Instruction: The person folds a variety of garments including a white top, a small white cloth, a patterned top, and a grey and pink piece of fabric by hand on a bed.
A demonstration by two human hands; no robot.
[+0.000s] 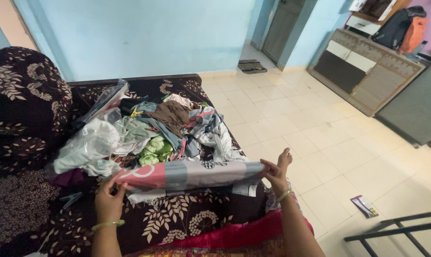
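Note:
A folded garment [191, 174] in pink, grey and white bands lies stretched across the dark floral bed cover [177, 223]. My left hand [110, 199] grips its pink end at the left. My right hand [274, 175] pinches its grey end at the right, near the bed's edge. Both wrists wear thin green bangles. Just behind the garment sits a heap of mixed clothes [149, 131]: white, green, brown and grey pieces tangled together.
A dark floral bolster [25, 100] fills the left. A grey clothes peg [72, 199] lies on the cover. Tiled floor [320, 128] spreads right, with a small leaflet [365, 206], a low cabinet [363, 71] bearing a backpack, and a black metal frame [391, 228].

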